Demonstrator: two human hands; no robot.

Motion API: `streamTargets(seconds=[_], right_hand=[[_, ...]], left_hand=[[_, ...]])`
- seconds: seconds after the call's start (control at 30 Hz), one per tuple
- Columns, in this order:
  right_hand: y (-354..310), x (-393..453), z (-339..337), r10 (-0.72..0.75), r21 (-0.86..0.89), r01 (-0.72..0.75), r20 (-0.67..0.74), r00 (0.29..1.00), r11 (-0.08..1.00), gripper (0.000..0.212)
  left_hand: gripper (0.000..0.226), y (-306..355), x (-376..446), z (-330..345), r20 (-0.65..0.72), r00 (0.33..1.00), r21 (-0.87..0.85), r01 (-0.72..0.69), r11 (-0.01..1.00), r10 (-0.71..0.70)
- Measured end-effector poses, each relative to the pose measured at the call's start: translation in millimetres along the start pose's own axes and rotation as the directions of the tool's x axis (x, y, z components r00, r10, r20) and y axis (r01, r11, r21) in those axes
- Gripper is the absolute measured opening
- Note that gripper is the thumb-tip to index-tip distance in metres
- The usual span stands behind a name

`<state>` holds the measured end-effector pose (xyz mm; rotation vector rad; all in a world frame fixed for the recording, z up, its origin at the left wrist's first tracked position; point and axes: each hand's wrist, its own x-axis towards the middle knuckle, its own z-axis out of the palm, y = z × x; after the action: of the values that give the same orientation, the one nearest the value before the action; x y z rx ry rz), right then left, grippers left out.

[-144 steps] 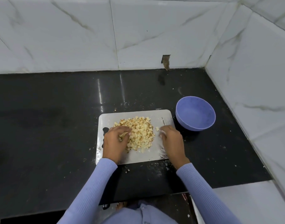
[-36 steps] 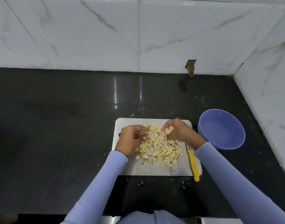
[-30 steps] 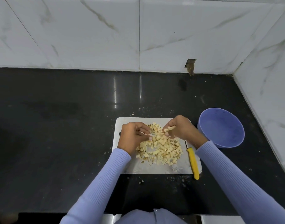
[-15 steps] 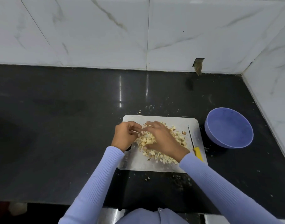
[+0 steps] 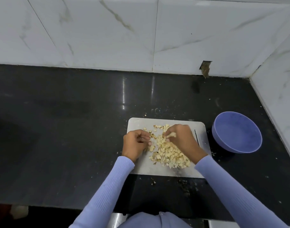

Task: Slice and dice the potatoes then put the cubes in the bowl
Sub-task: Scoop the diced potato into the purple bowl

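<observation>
While your right hand [image 5: 182,137] has its fingers [image 5: 169,135] pinched together on a few pale yellow potato cubes at the far side of the pile, your left hand [image 5: 135,143] sits curled at the pile's left edge, fingers [image 5: 145,137] bent in close; can't tell if anything is in them. The heap of small diced pale yellow potato cubes [image 5: 169,153] lies on the white rounded-corner plastic cutting board [image 5: 141,168], between both hands, a few strays toward the board's far edge. Thin dark knife blade [image 5: 196,137] lies on the board just right of your right hand, handle hidden under your arm. Round lavender plastic bowl [image 5: 236,132] sits on the black polished stone bench [image 5: 75,129] just right of the board, and looks empty. Judgement: slicing and dicing look done, no whole potato in view. Left: moving all cubes into the bowl, plus scraps on the bench near the board.
</observation>
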<state>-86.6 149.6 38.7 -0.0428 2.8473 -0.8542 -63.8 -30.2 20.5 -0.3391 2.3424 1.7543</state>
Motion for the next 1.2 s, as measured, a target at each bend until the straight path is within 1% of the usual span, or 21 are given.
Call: streamTargets(seconds=[0.13, 0.2, 0.3, 0.37, 0.4, 0.43, 0.5, 0.53, 0.57, 0.6, 0.67, 0.73, 0.83, 0.97, 1.03, 1.2], right_hand=[[12, -1, -23, 0.066, 0.047, -0.068, 0.056, 0.996, 0.997, 0.023], [16, -4, -30, 0.082, 0.104, -0.084, 0.022, 0.996, 0.991, 0.022], [21, -11, -34, 0.136, 0.218, -0.120, -0.062, 0.989, 0.969, 0.016], [27, -15, -34, 0.180, 0.271, -0.147, -0.102, 0.978, 0.951, 0.013], [31, -17, -32, 0.196, 0.302, -0.159, -0.097, 0.976, 0.940, 0.012], [34, -20, -30, 0.218, 0.353, -0.182, -0.065, 0.974, 0.918, 0.015], [38, -29, -26, 0.266, 0.517, -0.230, 0.005, 0.964, 0.825, 0.031], [40, -35, -23, 0.295, 0.586, -0.238, -0.002, 0.956, 0.775, 0.038], [41, -40, -19, 0.324, 0.627, -0.230, -0.038, 0.945, 0.745, 0.041], [42, -46, -12, 0.348, 0.632, -0.212, -0.098, 0.932, 0.745, 0.041], [43, -53, 8, 0.354, 0.571, -0.180, -0.210, 0.911, 0.801, 0.038], [45, -53, 33, 0.340, 0.499, -0.178, -0.254, 0.906, 0.848, 0.040], [42, -45, 58, 0.353, 0.451, -0.188, -0.317, 0.880, 0.873, 0.044], [36, -38, 67, 0.362, 0.481, -0.131, -0.428, 0.828, 0.867, 0.043], [32, -37, 66, 0.391, 0.531, -0.121, -0.433, 0.812, 0.839, 0.041], [26, -33, 61, 0.462, 0.631, -0.104, -0.436, 0.772, 0.769, 0.033]], left_hand=[[0.026, 11, 0, 17, 0.030, 0.997, -0.061, -0.064, 0.996, 0.066], [0.020, 12, 3, 25, 0.037, 0.991, -0.040, -0.125, 0.991, 0.127], [0.008, 12, 3, 35, 0.001, 0.968, 0.032, -0.251, 0.967, 0.251], [0.018, 9, 3, 41, -0.022, 0.954, 0.059, -0.297, 0.953, 0.298], [0.024, 5, 5, 44, -0.025, 0.947, 0.084, -0.317, 0.945, 0.321], [0.030, 1, 7, 48, -0.018, 0.939, 0.125, -0.338, 0.933, 0.343], [0.046, -6, 13, 55, 0.024, 0.927, 0.231, -0.370, 0.900, 0.375], [0.055, -8, 16, 60, 0.051, 0.922, 0.276, -0.382, 0.882, 0.383], [0.062, -9, 18, 64, 0.079, 0.919, 0.312, -0.391, 0.866, 0.387], [0.067, -9, 19, 67, 0.109, 0.915, 0.341, -0.401, 0.851, 0.388], [0.072, -11, 20, 76, 0.167, 0.906, 0.378, -0.424, 0.823, 0.390], [0.072, -14, 19, 85, 0.186, 0.904, 0.386, -0.427, 0.818, 0.384], [0.071, -20, 14, 98, 0.159, 0.918, 0.346, -0.397, 0.850, 0.364], [0.071, -20, 9, 114, 0.078, 0.936, 0.248, -0.352, 0.903, 0.344], [0.073, -17, 7, 119, 0.030, 0.943, 0.191, -0.331, 0.924, 0.331], [0.069, -8, 3, 130, -0.020, 0.965, -0.021, -0.262, 0.965, 0.261]])
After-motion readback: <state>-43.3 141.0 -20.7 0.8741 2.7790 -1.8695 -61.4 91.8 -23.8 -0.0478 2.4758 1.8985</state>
